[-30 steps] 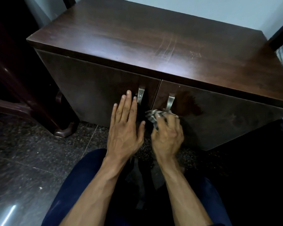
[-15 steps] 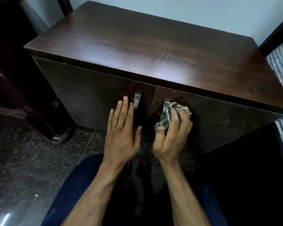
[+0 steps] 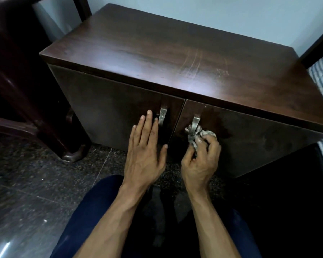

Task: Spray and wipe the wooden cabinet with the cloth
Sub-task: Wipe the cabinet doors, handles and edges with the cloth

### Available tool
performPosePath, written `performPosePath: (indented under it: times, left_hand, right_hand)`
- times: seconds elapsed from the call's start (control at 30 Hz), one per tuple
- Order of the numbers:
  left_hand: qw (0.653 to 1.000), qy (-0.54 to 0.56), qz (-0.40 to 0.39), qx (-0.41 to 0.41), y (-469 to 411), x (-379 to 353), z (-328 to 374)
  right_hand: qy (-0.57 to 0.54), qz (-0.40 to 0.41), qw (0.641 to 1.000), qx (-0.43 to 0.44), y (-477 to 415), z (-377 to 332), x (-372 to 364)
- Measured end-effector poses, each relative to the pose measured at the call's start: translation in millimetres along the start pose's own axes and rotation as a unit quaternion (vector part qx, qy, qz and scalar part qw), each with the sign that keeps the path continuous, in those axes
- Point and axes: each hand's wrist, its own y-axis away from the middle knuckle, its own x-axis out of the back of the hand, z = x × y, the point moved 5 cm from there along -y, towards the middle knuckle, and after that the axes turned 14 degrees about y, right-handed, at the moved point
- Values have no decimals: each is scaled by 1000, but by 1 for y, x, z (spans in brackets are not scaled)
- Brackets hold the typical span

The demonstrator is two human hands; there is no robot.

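Head view:
Wooden cabinet: fills the frame's centre and upper half, both doors shut.
Left hand: flat on the left door, fingers spread wide, below the left handle.
Right hand: fingers curled around a crumpled cloth.
Cloth: pressed against the right door, touching the right handle, centre-right.
Floor: dark speckled tile, lower left.
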Motion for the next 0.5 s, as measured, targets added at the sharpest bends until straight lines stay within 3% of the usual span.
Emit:
performPosePath:
  times: [0.2,0.4,0.5]
  left_hand:
    - [1000,9,0,4,1,-1,1]
    - [1000,13,0,1,0,-3,0]
    - [1000,12,-2,5,0,-2,0]
  right_hand:
    - [-40,6,999,-10,-21,-9,14]
    - [-7,-47,998,34,-15,-3,7]
    - [-35,-51,998,-17,-22,-9,13]
